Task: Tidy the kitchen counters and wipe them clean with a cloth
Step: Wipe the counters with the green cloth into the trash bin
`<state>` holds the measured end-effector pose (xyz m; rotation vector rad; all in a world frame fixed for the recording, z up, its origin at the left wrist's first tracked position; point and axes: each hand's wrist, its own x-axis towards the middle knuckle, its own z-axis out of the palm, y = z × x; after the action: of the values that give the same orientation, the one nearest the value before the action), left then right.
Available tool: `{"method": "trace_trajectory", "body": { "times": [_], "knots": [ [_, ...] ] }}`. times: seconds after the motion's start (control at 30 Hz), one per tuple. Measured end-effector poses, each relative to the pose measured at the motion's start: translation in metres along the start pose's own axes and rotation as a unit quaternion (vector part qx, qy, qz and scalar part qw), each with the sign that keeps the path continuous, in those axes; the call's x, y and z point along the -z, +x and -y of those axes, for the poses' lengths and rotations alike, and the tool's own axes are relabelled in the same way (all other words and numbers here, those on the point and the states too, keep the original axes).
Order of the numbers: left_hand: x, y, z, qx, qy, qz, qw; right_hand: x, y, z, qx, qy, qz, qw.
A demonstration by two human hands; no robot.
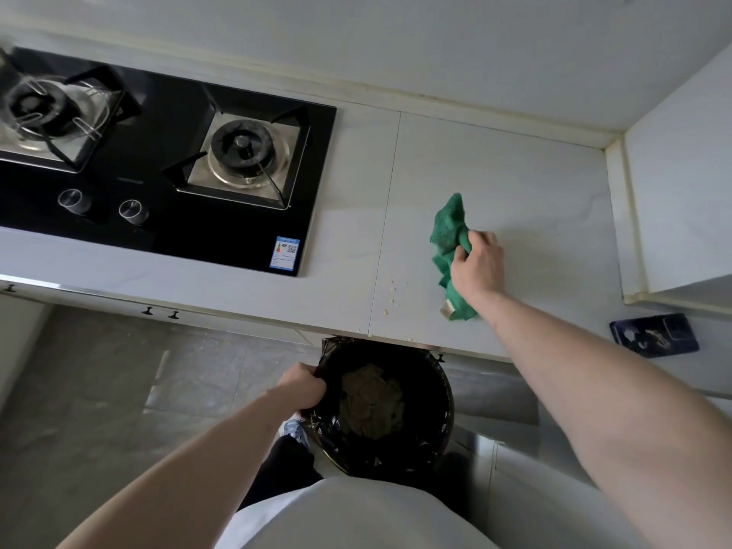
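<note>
Now right hand on pale desk, grip curled tight round green cloth; cloth bunched, touching desk, right of black stove. Crumbs near desk front edge, left of cloth. Left hand below edge, grip clamped on rim of black bin. Bin holds brown scraps.

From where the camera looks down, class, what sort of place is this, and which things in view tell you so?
Most likely a home kitchen. A black gas hob with two burners is set into a pale counter, the right hand grips a green cloth on it, and the left hand holds a lined bin below the edge.
</note>
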<state>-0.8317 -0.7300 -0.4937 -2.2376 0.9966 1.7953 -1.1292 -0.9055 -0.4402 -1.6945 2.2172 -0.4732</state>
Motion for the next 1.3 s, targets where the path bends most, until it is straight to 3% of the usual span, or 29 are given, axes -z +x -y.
{"method": "trace_trajectory", "body": {
  "times": [0.2,0.3,0.67,0.93,1.0,1.13,1.3],
  "knots": [
    [0.000,0.006,0.002,0.007,0.004,-0.003,1.000,-0.035,0.024,-0.011,0.021,-0.095,0.171,0.981],
    [0.000,0.006,0.001,0.007,0.003,-0.005,1.000,-0.048,0.015,-0.013,0.039,-0.119,0.178,0.976],
    [0.007,-0.001,0.001,0.002,0.026,0.002,1.000,-0.050,-0.114,0.020,0.165,-0.019,0.192,0.967],
    [0.010,-0.009,0.002,-0.009,0.030,0.015,0.999,-0.023,-0.152,0.021,0.243,-0.045,0.357,0.901],
    [0.011,-0.010,0.001,-0.007,0.026,0.018,0.999,-0.013,-0.140,0.023,0.254,-0.022,0.342,0.905],
    [0.012,-0.010,0.001,-0.007,0.024,0.024,0.999,0.002,-0.086,0.035,0.215,0.057,0.203,0.954],
    [0.015,-0.010,-0.001,-0.007,0.035,0.020,0.999,0.009,0.014,0.062,0.171,0.058,0.061,0.982]
  ]
}}
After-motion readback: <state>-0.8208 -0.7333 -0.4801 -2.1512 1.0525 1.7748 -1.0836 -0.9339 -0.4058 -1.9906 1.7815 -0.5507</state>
